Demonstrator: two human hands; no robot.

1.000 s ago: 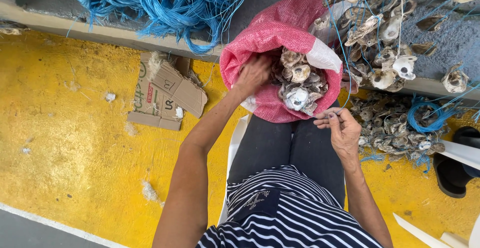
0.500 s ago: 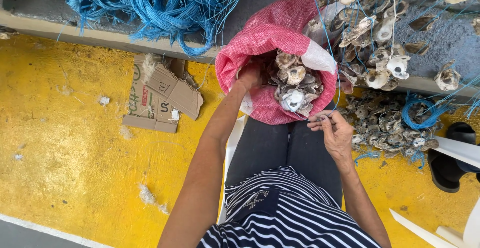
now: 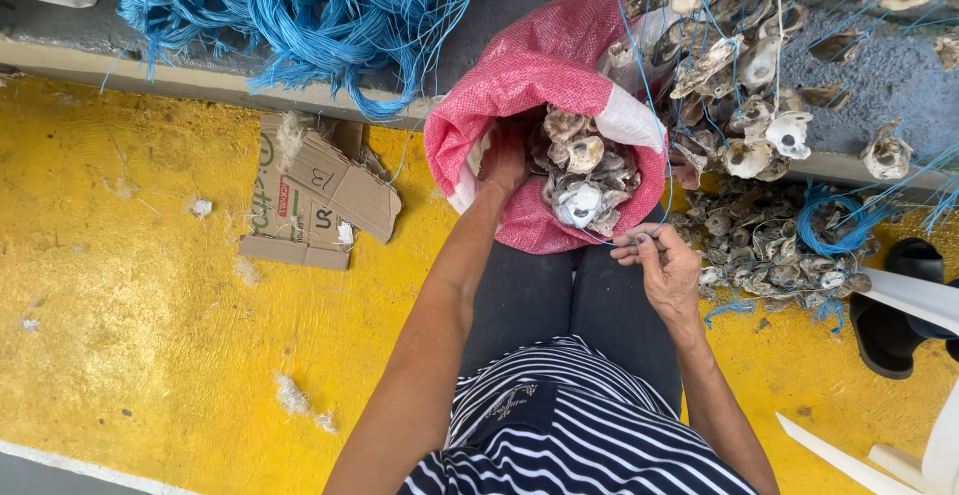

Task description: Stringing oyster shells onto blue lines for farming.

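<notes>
While left hand (image 3: 502, 160) grips pink sack (image 3: 519, 75) rim, right hand (image 3: 664, 270) pinches blue string (image 3: 639, 95).

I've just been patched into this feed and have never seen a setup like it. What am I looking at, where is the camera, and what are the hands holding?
There is no machine here: a seated person works with bare hands, and the single camera sits on their head, looking straight down over a striped shirt and dark trousers.

The left hand reaches into a pink mesh sack full of shells. The right hand pinches a thin blue line running up from the sack.

Around them, on the yellow floor: torn cardboard to the left and a heap of shells strung on blue cord to the right. Above, a bundle of blue rope lies along a grey ledge, and more strung shells hang at upper right.
</notes>
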